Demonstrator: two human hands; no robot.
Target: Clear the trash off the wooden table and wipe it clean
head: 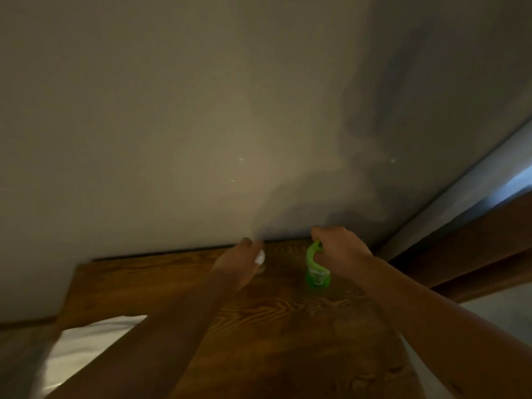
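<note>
Right hand (339, 249) grip around one green spray bottle (315, 266), left hand (244, 260) around one white object (260, 258), on wooden table (288, 326).

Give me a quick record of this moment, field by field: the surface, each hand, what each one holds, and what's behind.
surface: wooden table, set against a wall
left hand: curled around a small white thing, too blurred to identify
right hand: grips the top of a green bottle
bottle position: near the table's far edge, whether it touches the top is unclear
left of table: white fabric
</note>
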